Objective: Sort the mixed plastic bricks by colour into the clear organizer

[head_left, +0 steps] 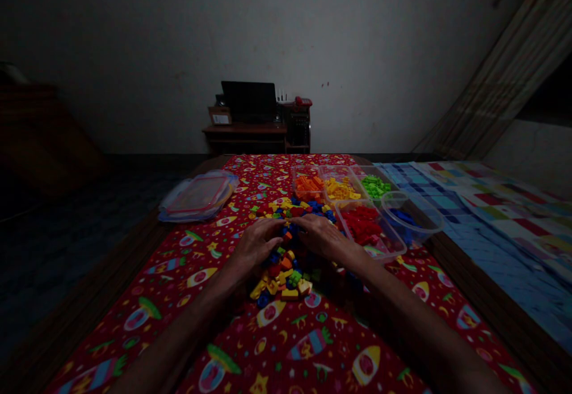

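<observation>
A heap of small mixed-colour toy bricks (286, 272) lies on a red patterned tablecloth (250, 346). My left hand (257, 244) rests on the heap's left side, fingers curled down into the bricks. My right hand (322, 236) lies on the right side, fingers bent toward the left hand. The fingertips nearly meet over the pile. What they pinch, if anything, is hidden among the bricks.
Clear tubs hold sorted bricks: orange (307, 188), yellow (341, 190), green (375, 186), red (363, 225) and blue (409, 217). Stacked lids (199, 196) lie at the left. A quilted bed (500, 215) borders the right; a dark desk (250, 129) stands by the far wall.
</observation>
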A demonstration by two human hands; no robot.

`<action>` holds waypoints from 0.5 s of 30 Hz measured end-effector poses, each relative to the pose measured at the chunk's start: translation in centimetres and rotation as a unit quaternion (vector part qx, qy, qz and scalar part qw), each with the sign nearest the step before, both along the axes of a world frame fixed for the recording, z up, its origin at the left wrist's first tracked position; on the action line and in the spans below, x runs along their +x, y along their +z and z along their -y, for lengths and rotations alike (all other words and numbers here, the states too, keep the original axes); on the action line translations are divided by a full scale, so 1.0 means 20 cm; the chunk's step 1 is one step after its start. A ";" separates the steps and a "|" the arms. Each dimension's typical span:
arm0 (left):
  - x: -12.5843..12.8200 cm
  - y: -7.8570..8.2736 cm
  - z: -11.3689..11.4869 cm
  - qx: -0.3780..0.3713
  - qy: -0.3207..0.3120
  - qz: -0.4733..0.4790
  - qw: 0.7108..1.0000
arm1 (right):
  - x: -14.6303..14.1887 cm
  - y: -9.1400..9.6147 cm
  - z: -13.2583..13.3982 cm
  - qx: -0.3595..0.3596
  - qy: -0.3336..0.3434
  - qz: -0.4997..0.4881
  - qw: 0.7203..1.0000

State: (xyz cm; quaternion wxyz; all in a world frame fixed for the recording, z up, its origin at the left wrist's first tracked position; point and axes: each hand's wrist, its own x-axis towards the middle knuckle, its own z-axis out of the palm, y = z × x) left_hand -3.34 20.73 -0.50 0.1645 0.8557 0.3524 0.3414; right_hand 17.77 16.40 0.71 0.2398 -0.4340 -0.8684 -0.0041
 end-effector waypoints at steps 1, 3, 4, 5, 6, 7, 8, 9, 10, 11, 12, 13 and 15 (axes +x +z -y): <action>0.00 0.00 0.00 -0.004 0.002 0.003 1.000 | -0.02 0.01 0.02 -0.007 0.001 0.011 1.000; -0.01 -0.01 0.00 -0.006 0.002 0.002 1.000 | -0.04 0.01 0.06 -0.013 0.005 0.020 1.000; -0.01 -0.01 0.00 -0.003 -0.002 -0.002 1.000 | -0.04 0.01 0.08 -0.016 0.006 0.017 1.000; -0.01 -0.01 -0.01 0.003 -0.007 -0.006 1.000 | -0.04 0.01 0.08 -0.020 0.008 0.009 1.000; -0.02 -0.02 -0.01 0.010 -0.011 -0.011 1.000 | -0.03 0.00 0.08 -0.024 0.012 -0.002 1.000; -0.02 -0.02 -0.01 0.018 -0.012 -0.016 1.000 | -0.03 0.00 0.07 -0.028 0.014 -0.016 0.999; -0.02 -0.03 -0.01 0.027 -0.010 -0.020 0.999 | -0.02 -0.01 0.06 -0.030 0.012 -0.031 0.999; -0.02 -0.03 -0.01 0.035 -0.005 -0.021 0.999 | 0.00 -0.01 0.05 -0.029 0.007 -0.045 0.999; -0.02 -0.04 -0.01 0.040 0.000 -0.023 0.999 | 0.01 0.00 0.03 -0.027 0.002 -0.059 0.998; -0.02 -0.04 -0.01 0.044 0.004 -0.025 0.999 | 0.02 0.00 0.02 -0.027 -0.002 -0.070 0.997; -0.02 -0.04 -0.01 0.046 0.005 -0.026 0.999 | 0.02 0.01 0.01 -0.030 -0.003 -0.077 0.997; -0.02 -0.04 -0.01 0.049 0.003 -0.024 0.999 | 0.03 0.03 0.01 -0.034 -0.003 -0.084 0.996; -0.01 -0.04 -0.02 0.056 -0.009 -0.015 0.998 | 0.06 0.08 0.00 -0.039 -0.006 -0.098 0.994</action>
